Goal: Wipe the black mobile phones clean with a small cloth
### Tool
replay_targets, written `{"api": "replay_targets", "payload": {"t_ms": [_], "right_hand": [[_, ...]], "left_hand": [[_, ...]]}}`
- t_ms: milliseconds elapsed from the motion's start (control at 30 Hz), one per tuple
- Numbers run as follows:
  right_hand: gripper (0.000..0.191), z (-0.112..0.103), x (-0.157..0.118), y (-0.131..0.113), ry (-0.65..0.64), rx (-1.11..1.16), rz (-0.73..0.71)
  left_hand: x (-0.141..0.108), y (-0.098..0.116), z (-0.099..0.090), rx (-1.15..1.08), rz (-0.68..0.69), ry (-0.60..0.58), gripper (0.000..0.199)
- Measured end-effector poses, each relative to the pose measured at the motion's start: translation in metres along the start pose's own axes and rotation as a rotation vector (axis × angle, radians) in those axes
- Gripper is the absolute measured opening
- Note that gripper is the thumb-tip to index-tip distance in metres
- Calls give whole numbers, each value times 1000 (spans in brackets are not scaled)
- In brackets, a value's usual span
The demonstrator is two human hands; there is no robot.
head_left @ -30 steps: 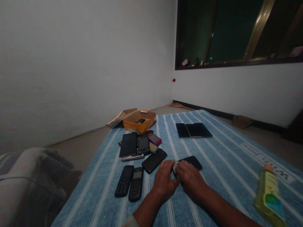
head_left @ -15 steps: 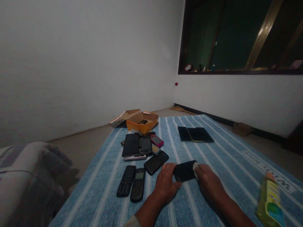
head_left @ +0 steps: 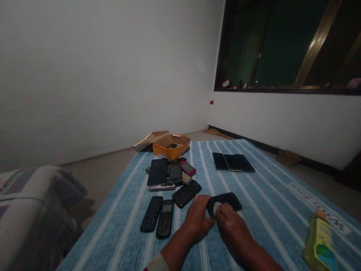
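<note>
A dark phone (head_left: 231, 199) lies on the blue striped cloth (head_left: 194, 241), its left end gripped by my left hand (head_left: 198, 214). My right hand (head_left: 229, 222) pinches a small white wad (head_left: 217, 207) and presses it on the phone's face, near the left end. Close to my left hand lies another black phone (head_left: 186, 193), tilted. Two keypad phones (head_left: 151, 214) (head_left: 165, 219) lie side by side to the left. Behind them is a pile of phones, with a black one (head_left: 158, 172) and a pink one (head_left: 188, 168).
An open orange box (head_left: 171, 151) with a small phone inside stands at the far end. Several flat dark devices (head_left: 239, 163) lie at the back right. A yellow-green bottle (head_left: 320, 242) lies at the right edge. Grey fabric (head_left: 34, 218) is at the left.
My right hand has moved left with the white wad, from the phone's right end to near its left end. My left hand stays at the phone's left end.
</note>
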State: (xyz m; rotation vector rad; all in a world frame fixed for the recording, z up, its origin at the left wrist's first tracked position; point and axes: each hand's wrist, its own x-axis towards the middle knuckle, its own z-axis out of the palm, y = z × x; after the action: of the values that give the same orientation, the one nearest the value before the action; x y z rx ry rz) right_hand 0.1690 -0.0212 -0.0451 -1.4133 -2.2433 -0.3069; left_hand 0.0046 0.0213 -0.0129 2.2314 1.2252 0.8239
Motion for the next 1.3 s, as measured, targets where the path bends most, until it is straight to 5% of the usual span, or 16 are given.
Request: {"api": "replay_targets", "payload": {"t_ms": [200, 700, 1067, 1300], "right_hand": [[26, -4, 11, -18, -21, 83, -21], [36, -14, 37, -37, -199, 281, 96], [33, -15, 53, -31, -160, 414, 30], [32, -21, 44, -18, -133, 256, 15]], "left_hand": [[-1, 1, -3, 7, 38, -1, 40], [-3, -28, -3, -30, 143, -105, 62], [-3, -36, 0, -120, 120, -85, 81], [-3, -34, 2, -84, 41, -103, 91]]}}
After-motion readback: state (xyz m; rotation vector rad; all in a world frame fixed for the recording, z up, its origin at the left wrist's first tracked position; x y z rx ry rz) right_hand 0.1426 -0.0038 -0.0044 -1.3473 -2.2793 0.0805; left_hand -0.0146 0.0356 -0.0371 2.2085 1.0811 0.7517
